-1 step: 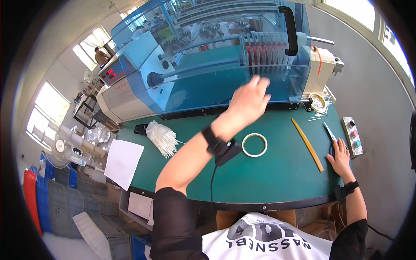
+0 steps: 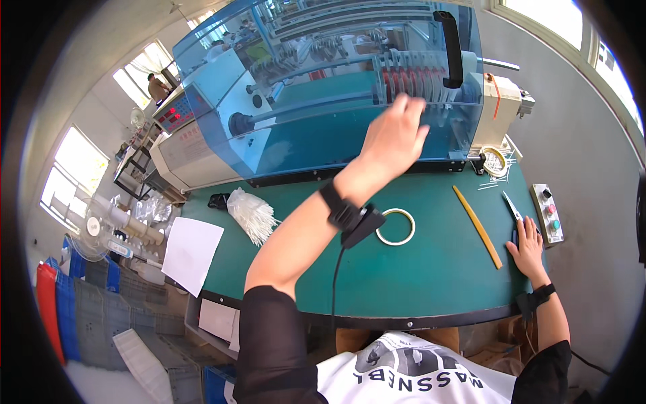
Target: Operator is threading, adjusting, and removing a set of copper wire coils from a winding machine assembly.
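Note:
My left hand [image 2: 393,138] is raised in front of the blue see-through cover [image 2: 316,145] of a winding machine. Its fingers are slightly blurred but look loosely apart, with nothing visible in them. Behind the cover is a row of red-and-white discs [image 2: 414,84] on a shaft. Flat on the green table [image 2: 377,286], my right hand [image 2: 528,249] lies open beside the dark handles of the scissors [image 2: 513,205], partly hiding them. A yellow strip-like stick [image 2: 478,225] lies to its left. Below my left hand, a cream tape roll [image 2: 396,227] rests on the table.
A control box [image 2: 548,214] with buttons stands at the right edge. A bag of thin white sticks [image 2: 250,214] and white paper [image 2: 193,252] lie on the left. Another tape roll [image 2: 494,161] sits among loose white sticks. A black handle [image 2: 449,50] projects from the cover.
My left hand has moved slightly up and to the right across the front of the cover. My right hand stays nearly in place beside the scissors.

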{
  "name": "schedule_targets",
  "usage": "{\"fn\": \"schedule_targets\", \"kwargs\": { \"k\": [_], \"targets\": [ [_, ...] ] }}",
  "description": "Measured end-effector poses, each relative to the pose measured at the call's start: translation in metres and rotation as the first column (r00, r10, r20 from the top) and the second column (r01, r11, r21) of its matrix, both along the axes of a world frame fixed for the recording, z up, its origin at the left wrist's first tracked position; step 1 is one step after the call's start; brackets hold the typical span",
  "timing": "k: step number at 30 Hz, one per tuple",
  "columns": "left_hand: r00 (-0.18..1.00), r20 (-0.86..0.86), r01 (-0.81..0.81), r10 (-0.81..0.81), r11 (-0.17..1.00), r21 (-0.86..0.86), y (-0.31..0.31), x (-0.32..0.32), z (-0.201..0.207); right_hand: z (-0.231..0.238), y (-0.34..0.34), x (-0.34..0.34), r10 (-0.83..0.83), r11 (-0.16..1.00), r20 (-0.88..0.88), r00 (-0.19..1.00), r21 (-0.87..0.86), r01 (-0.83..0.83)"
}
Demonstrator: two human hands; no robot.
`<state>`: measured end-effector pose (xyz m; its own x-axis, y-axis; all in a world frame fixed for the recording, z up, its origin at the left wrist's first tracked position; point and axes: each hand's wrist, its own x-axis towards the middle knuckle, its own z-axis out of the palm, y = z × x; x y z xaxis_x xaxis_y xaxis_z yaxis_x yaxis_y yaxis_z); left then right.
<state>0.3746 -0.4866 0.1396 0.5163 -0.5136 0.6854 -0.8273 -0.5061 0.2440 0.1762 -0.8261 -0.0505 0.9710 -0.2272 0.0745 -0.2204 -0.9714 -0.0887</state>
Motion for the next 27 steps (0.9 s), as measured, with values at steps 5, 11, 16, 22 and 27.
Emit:
{"fn": "schedule_targets", "kwargs": {
  "k": [5, 11, 16, 22, 27],
  "targets": [
    [0.892, 0.339, -0.198, 0.299, 0.932, -0.303, -0.08, 0.044, 0.056, -0.003, 0.006, 0.001, 0.004, 0.999, 0.011, 1.0, -0.038, -0.003],
    [0.907, 0.15, -0.363, 0.394, 0.911, -0.197, -0.079, 0.054, 0.061, -0.009, -0.003, 0.001, -0.042, 0.998, -0.039, 0.998, -0.05, 0.04],
    [0.893, 0.128, -0.364, 0.431, 0.86, -0.359, 0.007, 0.064, 0.046, -0.013, -0.008, 0.003, -0.022, 0.998, -0.032, 0.999, -0.06, 0.02],
    [0.717, 0.005, -0.589, 0.697, 0.61, -0.53, 0.168, 0.081, 0.027, -0.018, -0.014, 0.004, -0.004, 0.999, 0.005, 1.0, -0.038, 0.004],
    [0.475, -0.016, -0.725, 0.88, 0.381, -0.574, 0.316, 0.113, 0.018, -0.016, -0.03, 0.004, 0.098, 0.966, 0.146, 0.985, 0.222, -0.129]
  ]
}}
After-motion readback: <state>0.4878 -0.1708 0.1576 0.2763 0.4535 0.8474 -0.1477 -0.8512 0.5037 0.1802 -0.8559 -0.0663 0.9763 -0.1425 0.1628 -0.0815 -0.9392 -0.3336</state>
